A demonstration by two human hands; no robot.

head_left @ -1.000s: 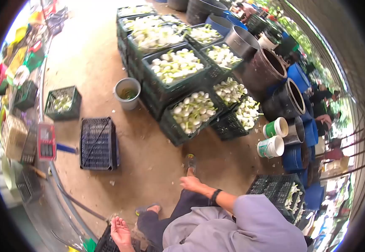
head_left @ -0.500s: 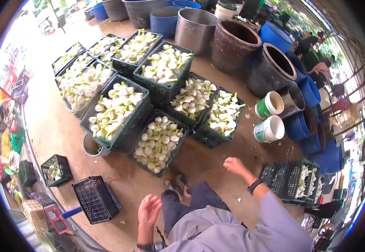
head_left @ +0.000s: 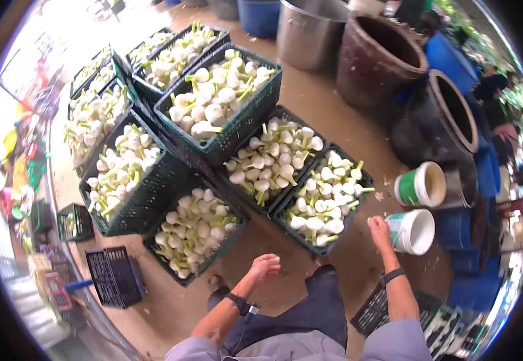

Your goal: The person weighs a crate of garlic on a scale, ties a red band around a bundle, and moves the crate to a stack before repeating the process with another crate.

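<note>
My left hand (head_left: 264,266) hangs in the air in front of my legs, fingers loosely bent and apart from the thumb, with nothing in it. Ahead of it is a green crate (head_left: 196,274) heaped with white bulbs with green stalks (head_left: 194,228). My right hand (head_left: 379,231) is curled closed, with nothing visible in it. It overlaps the edge of a white bucket (head_left: 417,232) lying tipped on its side. Between and beyond both hands stands another green crate (head_left: 367,180) filled with the same bulbs (head_left: 323,198).
More bulb-filled crates stand ahead, one raised crate (head_left: 261,96) nearest the middle. A white-and-green bucket (head_left: 419,185), a brown barrel (head_left: 370,66) and a steel pot (head_left: 309,36) line the right. A black crate (head_left: 114,283) sits at left, and dark crates (head_left: 373,307) at lower right.
I have stepped forward toward the crates, which now appear closer. My left hand has swung forward and inward; my right hand now overlaps the tipped white bucket in view.
</note>
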